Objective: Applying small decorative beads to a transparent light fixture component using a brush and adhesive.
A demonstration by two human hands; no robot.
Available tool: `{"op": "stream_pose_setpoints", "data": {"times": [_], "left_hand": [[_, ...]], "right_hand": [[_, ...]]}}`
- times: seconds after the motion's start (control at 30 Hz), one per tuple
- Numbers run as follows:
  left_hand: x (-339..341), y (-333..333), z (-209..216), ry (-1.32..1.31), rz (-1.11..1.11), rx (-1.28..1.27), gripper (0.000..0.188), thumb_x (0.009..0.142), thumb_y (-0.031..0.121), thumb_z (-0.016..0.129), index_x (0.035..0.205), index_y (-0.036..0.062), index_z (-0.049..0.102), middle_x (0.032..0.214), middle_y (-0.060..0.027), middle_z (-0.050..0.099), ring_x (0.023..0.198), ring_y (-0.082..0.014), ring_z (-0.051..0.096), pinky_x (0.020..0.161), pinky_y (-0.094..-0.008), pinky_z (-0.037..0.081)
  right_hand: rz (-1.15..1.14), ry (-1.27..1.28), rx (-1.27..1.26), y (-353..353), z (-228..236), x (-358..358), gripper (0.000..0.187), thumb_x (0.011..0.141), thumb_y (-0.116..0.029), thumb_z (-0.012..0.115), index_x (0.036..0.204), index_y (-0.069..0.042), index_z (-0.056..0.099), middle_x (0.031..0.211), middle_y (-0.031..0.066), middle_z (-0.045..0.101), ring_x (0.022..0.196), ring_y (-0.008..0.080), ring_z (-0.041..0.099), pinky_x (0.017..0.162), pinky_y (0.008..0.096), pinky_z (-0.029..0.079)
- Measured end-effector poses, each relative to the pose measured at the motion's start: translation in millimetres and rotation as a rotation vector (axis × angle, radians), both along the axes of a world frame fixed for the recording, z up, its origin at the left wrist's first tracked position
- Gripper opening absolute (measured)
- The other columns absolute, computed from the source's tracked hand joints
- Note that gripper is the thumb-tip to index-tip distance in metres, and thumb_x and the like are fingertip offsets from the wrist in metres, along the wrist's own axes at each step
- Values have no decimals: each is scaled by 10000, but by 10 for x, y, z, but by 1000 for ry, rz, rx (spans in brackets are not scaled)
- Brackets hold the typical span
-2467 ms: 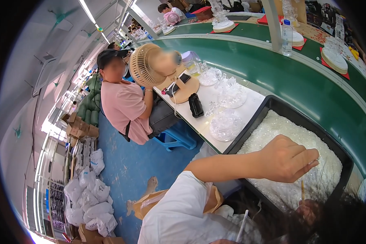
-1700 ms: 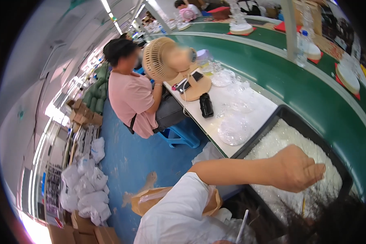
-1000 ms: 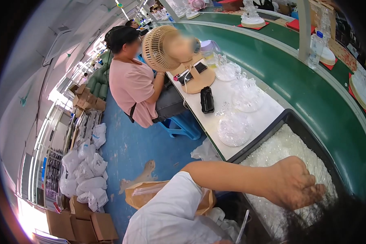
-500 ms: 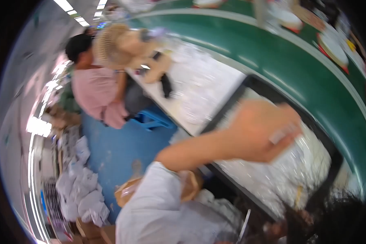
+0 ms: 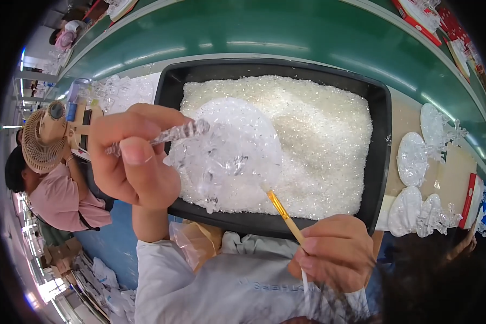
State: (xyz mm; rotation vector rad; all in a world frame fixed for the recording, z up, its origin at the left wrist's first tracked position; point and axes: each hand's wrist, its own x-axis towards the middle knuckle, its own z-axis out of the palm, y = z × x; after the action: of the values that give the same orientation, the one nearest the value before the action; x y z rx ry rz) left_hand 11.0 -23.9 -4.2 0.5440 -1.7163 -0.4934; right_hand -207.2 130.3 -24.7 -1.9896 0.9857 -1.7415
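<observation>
The left hand pinches the twisted stem of a clear ornament between thumb and fingers; the right hand pinches a brush, bristles near its disc, contact unclear. Seemingly a brushing step, it calls for a steady left grip. The ornament lies between the hands, over white granules in a black tray.

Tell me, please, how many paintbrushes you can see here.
1: the paintbrush is held in the right hand, its bristles over the black tray; others could be hidden.
</observation>
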Motion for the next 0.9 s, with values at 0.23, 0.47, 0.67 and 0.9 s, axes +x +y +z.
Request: {"op": "stream_pose_setpoints", "data": {"times": [0.23,0.47,0.67,0.9], "left_hand": [[74,46,19,-32,-33,-31,342,1007,360,502,920,33,452,731,-259,670,500,-135,410,496,-262,329],[179,-20,58,-103,-163,-128,324,1014,388,478,968,68,448,747,-253,679,498,-139,378,523,-309,313],[191,70,99,-148,-118,-74,318,1018,420,464,984,104,453,756,-231,688,487,-143,350,532,-322,296],[202,34,67,-145,-189,-143,348,999,472,483,965,127,467,787,-204,704,499,-144,352,540,-328,296]], "right_hand": [[5,-28,24,19,-25,33,212,638,-9,800,811,14,680,844,152,679,718,277,688,544,315,577],[-39,-15,-8,-25,-27,94,214,624,-24,790,801,17,676,819,150,681,697,271,687,540,316,576],[-26,-44,-43,5,-20,91,208,628,-30,785,802,12,679,807,149,675,712,273,688,546,317,577],[35,35,4,32,-31,35,246,633,-16,785,850,26,678,888,170,679,738,292,695,557,329,573]]}}
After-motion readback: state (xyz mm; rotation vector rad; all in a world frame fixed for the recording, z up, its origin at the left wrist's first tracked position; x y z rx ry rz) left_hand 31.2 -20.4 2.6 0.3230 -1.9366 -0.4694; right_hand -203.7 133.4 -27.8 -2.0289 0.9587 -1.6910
